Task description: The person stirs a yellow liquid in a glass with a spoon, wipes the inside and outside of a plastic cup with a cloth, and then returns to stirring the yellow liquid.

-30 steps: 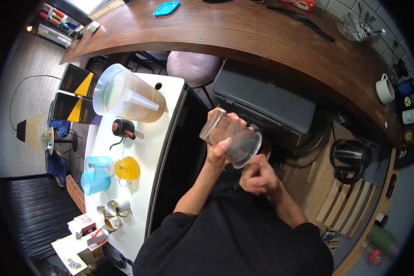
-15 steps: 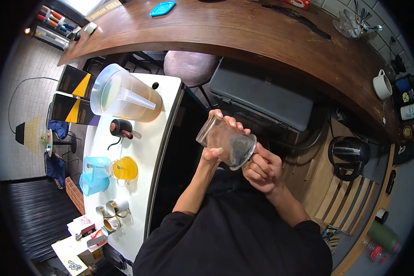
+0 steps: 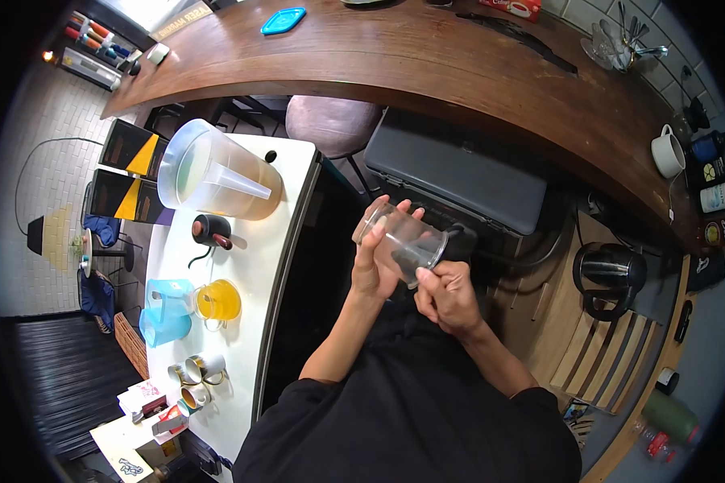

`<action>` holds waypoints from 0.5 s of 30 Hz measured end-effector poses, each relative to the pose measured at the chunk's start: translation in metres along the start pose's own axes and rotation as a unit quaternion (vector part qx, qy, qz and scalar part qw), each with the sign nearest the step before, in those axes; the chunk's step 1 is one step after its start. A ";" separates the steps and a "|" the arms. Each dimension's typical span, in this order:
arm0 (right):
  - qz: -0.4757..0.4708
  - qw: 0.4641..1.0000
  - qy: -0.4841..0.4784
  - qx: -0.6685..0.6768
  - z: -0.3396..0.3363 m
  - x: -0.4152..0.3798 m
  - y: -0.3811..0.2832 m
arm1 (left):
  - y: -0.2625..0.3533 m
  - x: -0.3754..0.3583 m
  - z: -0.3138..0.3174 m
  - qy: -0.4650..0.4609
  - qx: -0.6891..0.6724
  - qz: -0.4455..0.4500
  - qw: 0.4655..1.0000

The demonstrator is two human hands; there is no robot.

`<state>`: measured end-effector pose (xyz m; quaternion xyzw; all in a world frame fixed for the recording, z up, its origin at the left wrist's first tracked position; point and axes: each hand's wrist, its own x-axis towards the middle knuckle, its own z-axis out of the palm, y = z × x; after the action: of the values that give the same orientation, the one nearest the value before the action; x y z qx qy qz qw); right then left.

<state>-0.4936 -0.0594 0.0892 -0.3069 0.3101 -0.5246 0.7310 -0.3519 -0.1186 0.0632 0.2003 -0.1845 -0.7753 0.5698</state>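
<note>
A clear, cylindrical glass jar lies tilted between my two hands, with its rimmed end toward the lower right. My left hand cradles the other end, thumb on the near side and fingertips showing behind the glass. At the rim, my right hand is closed with its thumb against the edge. Its curled fingers are partly hidden.
On the white table to the left stand a large plastic pitcher, a small dark kettle, blue jugs, a yellow-filled cup and several mugs. A black case sits ahead, below the wooden counter. An electric kettle stands right.
My left thumb has moved up along the jar. My right hand has shifted left and turned, its thumb now on the rim. The jar has moved slightly left.
</note>
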 end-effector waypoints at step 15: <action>0.094 0.906 -0.127 0.392 -0.020 -0.001 0.010 | -0.005 0.022 -0.014 -0.102 -0.036 0.088 0.990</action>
<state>-0.5032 -0.0581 0.0692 -0.0293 0.0117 -0.4891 0.8717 -0.3541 -0.1392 0.0462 0.0826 -0.2304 -0.7449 0.6207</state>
